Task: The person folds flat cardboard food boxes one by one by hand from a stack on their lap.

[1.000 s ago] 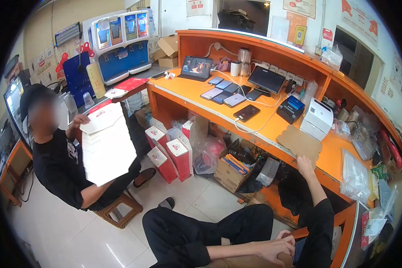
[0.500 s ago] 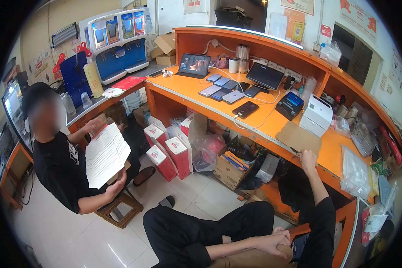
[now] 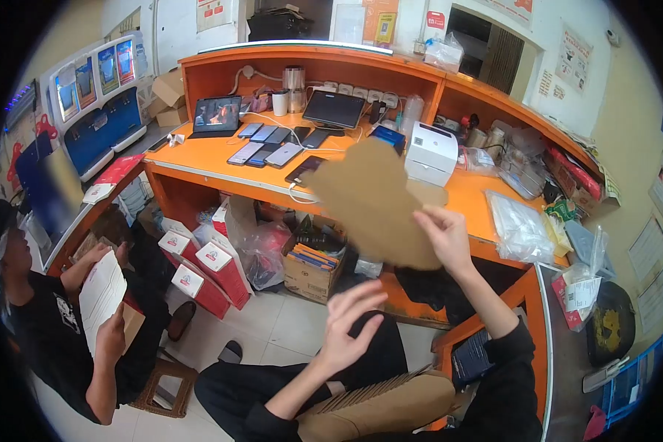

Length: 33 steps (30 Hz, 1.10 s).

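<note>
My right hand [image 3: 446,237] pinches a flat brown cardboard piece [image 3: 372,199] by its edge, raised in front of the orange counter. The piece is slightly blurred and hides part of the counter edge. To its left and lower down, my left hand [image 3: 348,328] is in the air with fingers spread and nothing in it. Across my lap lies a row of brown cardboard pieces [image 3: 390,409], their edges fanned along the top. A bit of brown cardboard [image 3: 429,194] also shows behind the raised piece; I cannot tell whether it is separate.
On the orange counter [image 3: 210,158] are several phones [image 3: 282,154], a tablet [image 3: 217,115], a white printer [image 3: 432,153] and plastic bags [image 3: 519,225]. Red-and-white boxes [image 3: 212,258] stand on the floor. At left a seated person [image 3: 59,317] holds white sheets [image 3: 102,298].
My right hand has lifted the cardboard piece off the counter and brought it leftward. My left hand has risen from the pieces on my lap and opened. The view has swung right.
</note>
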Available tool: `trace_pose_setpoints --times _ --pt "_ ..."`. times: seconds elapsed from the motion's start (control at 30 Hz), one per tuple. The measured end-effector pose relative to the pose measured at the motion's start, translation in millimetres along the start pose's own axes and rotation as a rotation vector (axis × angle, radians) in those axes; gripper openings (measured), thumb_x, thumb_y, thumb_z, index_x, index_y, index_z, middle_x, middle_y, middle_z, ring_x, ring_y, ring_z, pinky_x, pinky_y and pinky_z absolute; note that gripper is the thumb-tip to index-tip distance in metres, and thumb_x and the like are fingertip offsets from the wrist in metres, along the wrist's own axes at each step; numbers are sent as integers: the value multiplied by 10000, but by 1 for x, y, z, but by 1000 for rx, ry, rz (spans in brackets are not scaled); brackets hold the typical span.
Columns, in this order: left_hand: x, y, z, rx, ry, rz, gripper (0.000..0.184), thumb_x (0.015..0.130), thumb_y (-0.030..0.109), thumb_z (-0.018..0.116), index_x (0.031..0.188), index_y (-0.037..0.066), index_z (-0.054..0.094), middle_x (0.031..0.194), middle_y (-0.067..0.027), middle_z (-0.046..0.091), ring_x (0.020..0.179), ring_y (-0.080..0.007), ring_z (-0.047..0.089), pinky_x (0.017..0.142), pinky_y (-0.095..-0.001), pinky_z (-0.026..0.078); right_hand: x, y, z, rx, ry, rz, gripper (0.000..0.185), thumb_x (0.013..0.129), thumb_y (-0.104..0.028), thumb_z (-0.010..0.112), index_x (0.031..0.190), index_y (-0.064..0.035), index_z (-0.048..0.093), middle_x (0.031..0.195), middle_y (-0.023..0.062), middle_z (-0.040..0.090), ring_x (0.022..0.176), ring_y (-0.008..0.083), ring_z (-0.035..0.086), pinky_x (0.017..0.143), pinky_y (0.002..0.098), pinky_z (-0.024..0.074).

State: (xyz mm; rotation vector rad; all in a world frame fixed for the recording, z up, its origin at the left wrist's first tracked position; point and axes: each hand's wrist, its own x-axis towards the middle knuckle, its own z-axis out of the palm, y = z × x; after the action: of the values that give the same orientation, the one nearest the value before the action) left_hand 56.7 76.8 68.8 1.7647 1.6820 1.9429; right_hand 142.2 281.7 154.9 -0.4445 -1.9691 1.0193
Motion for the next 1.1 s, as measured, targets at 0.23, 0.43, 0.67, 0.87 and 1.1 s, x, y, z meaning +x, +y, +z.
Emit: trace_pose_setpoints --times 0.23,0.43,0.67,0.87,1.1 --pt "44 34 -49 739 42 137 556 792 212 669 1296 78 477 1315 -103 488 1167 -273 473 999 -420 283 -50 -62 40 138 -454 100 101 853 -60 612 865 33 647 745 25 634 673 31 537 584 206 431" --pt "9 -1 -48 303 -27 0 286 863 155 582 1107 7 562 1012 -169 627 920 -360 588 809 -413 473 -57 -71 66 -124 -437 -314 83 805 -76 647 810 6 636 733 100 610 631 174 582 587 290 464" --pt "-16 -5 -61 259 -29 -46 122 830 49 584 912 -28 632 895 -194 638 832 -358 613 707 -388 502 -71 -80 87 -221 -391 -365 144 708 -42 712 790 -12 597 795 74 483 637 213 506 569 314 431" --pt "-21 -1 -77 150 -19 55 183 862 76 555 1002 -1 643 952 -150 659 892 -318 623 926 -403 429 -71 -77 95 -373 -427 -882 172 636 -84 693 797 -102 635 908 31 534 844 224 502 742 362 377" --pt "-36 -18 -82 176 385 -3 211 917 114 503 972 -57 614 897 -188 644 849 -247 647 780 -318 483 -83 -76 119 -693 -61 -752 387 681 -152 726 1055 -135 629 1111 80 533 1000 237 512 881 386 350"
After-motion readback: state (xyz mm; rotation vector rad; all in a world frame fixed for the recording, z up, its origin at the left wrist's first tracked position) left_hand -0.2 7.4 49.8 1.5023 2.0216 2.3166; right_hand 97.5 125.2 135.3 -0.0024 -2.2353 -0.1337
